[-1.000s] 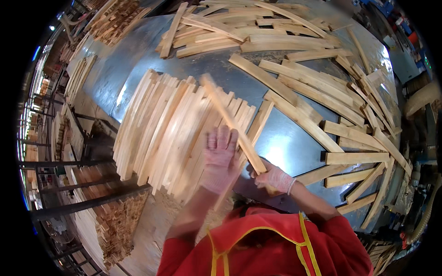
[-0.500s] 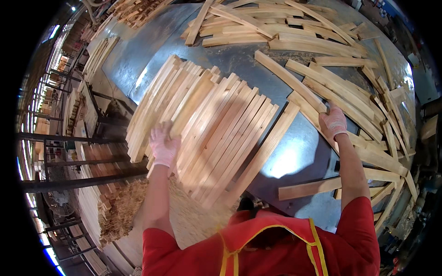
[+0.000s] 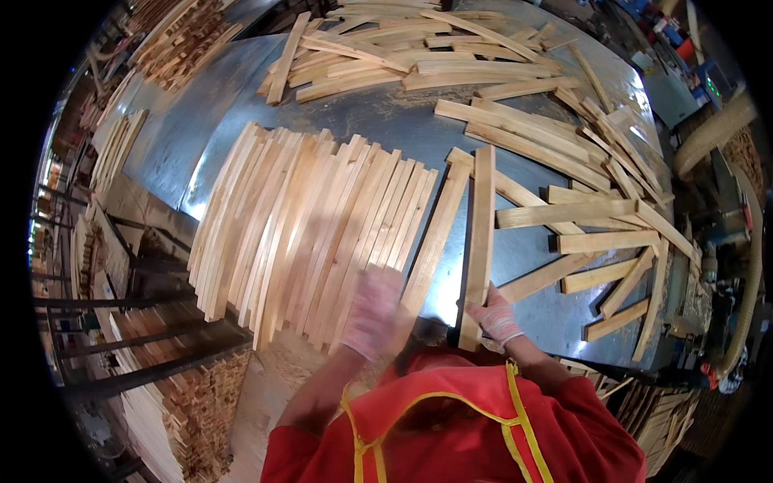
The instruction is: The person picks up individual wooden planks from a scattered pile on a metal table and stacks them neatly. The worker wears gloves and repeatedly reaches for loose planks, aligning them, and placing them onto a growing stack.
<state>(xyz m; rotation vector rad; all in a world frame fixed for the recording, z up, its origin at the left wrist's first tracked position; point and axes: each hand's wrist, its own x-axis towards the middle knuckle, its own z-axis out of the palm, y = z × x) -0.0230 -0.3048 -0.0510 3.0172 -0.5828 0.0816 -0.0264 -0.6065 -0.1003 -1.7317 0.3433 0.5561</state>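
My gloved right hand (image 3: 493,316) grips the near end of a wooden strip (image 3: 481,217), which points away from me over the metal table. Smeared by motion, my gloved left hand (image 3: 374,310) is over the near right ends of a row of wooden strips (image 3: 310,217) laid side by side; its fingers cannot be made out. Between that row and the held strip lies a single strip (image 3: 439,233), slightly apart from the row.
Loose strips (image 3: 543,157) lie crisscrossed on the right of the metal table (image 3: 354,113), with another heap (image 3: 419,60) at the far side. Stacked wood (image 3: 201,410) stands at lower left beside dark metal bars (image 3: 145,374). Machinery and a thick hose (image 3: 745,266) are at right.
My right hand has drawn a strip from the right-hand pile toward me and turned it nearly in line with the row. My left hand has moved rightward along the row. The view has shifted.
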